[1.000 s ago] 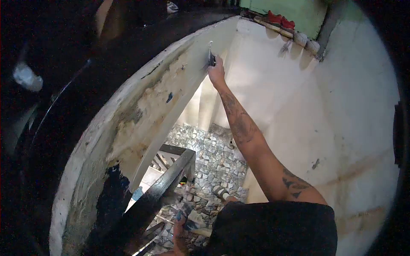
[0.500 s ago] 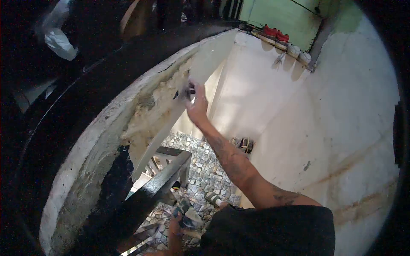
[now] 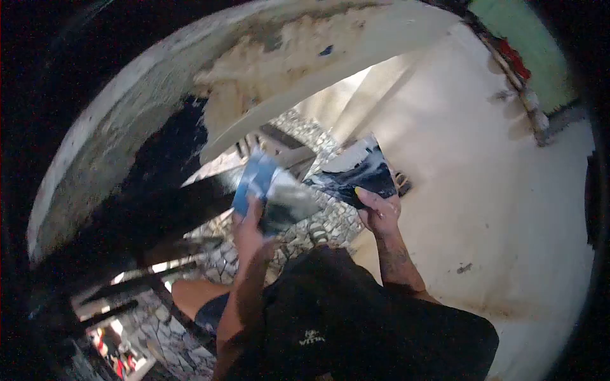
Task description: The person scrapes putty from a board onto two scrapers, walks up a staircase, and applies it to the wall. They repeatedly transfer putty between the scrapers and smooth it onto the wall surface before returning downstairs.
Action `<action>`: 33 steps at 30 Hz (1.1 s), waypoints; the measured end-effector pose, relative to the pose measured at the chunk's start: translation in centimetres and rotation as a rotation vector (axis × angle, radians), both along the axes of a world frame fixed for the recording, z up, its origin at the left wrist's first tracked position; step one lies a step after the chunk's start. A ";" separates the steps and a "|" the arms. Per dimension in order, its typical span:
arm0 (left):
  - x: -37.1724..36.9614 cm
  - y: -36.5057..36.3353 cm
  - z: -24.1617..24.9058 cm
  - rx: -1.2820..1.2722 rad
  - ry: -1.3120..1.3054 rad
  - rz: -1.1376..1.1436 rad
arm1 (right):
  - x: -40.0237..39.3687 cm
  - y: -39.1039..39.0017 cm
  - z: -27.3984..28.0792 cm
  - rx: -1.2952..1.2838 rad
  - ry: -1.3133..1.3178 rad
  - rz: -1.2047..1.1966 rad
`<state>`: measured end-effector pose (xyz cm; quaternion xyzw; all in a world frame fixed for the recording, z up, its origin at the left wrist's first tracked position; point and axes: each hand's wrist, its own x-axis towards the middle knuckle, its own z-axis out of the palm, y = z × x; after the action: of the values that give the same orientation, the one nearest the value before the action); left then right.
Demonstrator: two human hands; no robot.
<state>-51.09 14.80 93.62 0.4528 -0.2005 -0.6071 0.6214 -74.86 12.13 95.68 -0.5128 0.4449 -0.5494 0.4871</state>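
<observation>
My right hand [image 3: 380,216] is closed on the lower edge of a black putty spreader [image 3: 375,179], thumb on its face. Pale putty [image 3: 346,159] is smeared across that spreader's upper part. To the left, my left hand [image 3: 249,223] grips a blue spreader [image 3: 249,181], blurred by motion, with a whitish-grey area at its right side. The two spreaders are held close together in front of my body. Above them curves the underside of a stair-like wall band [image 3: 273,60], coated unevenly in beige and grey, with a dark patch [image 3: 168,136] at its lower left.
A dark beam [image 3: 210,197] runs below the curved band on the left. Broken-stone paving [image 3: 333,222] lies far below, with shoes [image 3: 403,183] by the wall. The white wall [image 3: 483,209] rises on my right; red items [image 3: 513,58] rest on a ledge at upper right.
My right hand has come down from the curved band to in front of my body. My left hand has risen with the blue spreader beside it. The view has turned.
</observation>
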 end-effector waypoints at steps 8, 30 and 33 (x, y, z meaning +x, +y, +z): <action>-2.7 -2.3 0.7 0.032 -0.082 0.001 | 1.9 0.7 2.8 -0.345 0.129 0.414; -1.6 0.7 -0.3 0.009 0.194 -0.142 | -18.5 -14.2 -14.5 0.195 0.303 -0.447; -1.0 2.7 -0.9 0.064 0.155 -0.171 | -22.5 -23.5 -7.8 -0.141 -0.030 -0.545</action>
<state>-52.08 17.48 92.68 0.4055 -0.1702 -0.6973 0.5660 -97.41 -11.39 87.90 -0.3985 0.5200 -0.6972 0.2911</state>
